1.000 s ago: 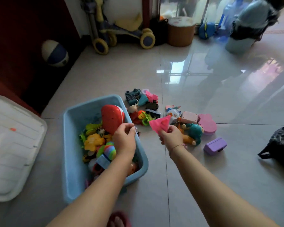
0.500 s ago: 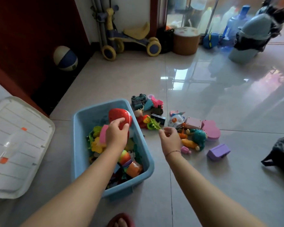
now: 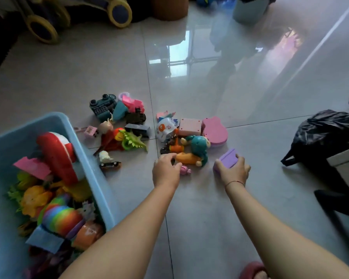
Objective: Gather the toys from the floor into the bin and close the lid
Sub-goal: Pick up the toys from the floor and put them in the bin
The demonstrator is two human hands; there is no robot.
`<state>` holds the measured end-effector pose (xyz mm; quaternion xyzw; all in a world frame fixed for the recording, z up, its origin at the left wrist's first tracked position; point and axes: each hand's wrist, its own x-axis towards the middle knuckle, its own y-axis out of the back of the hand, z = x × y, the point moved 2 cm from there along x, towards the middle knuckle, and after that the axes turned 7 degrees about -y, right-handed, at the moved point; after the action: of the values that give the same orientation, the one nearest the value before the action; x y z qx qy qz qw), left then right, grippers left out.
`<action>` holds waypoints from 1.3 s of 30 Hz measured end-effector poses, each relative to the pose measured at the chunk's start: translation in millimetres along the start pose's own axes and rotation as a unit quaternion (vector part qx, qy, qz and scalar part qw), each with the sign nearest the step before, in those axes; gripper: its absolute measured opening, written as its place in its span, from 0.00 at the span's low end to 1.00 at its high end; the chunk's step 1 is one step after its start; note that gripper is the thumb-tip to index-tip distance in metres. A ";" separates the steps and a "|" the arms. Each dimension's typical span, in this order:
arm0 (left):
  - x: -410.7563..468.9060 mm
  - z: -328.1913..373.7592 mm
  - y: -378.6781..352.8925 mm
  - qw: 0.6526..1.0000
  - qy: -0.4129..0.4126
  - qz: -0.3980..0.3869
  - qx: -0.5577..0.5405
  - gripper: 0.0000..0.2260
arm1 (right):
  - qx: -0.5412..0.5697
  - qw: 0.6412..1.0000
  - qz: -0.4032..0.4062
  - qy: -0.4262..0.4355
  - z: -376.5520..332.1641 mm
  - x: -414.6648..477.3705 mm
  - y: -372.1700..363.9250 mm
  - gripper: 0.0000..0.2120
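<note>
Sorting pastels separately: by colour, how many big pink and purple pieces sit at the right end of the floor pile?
Pink: 2, the square box and the guitar-shaped slab.
Purple: 1, the block, gripped by the right hand.
Total: 3.

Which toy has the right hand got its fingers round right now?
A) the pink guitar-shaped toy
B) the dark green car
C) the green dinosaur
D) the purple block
D: the right hand has its fingers curled over the far side of the purple block and its thumb on the near side.
</note>
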<state>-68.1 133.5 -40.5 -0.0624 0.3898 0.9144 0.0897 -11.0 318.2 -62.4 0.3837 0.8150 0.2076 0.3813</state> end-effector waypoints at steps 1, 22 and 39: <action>3.1 -8.3 -11.3 1.000 0.000 -0.019 0.014 0.17 | -0.005 1.000 0.001 -0.003 2.4 7.9 -4.2 0.37; -35.4 -31.7 -27.4 0.997 0.042 -0.047 -0.035 0.12 | 0.050 0.998 -0.029 0.008 41.8 -48.3 -23.6 0.33; -113.7 -104.1 270.8 0.926 0.080 0.360 -0.081 0.14 | 0.165 0.893 -0.373 0.190 -122.7 -308.4 -82.9 0.28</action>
<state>-10.1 -139.2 98.8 0.0020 0.3161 0.9056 -0.2826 -17.6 19.5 104.3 0.0618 0.9777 -0.0184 0.1999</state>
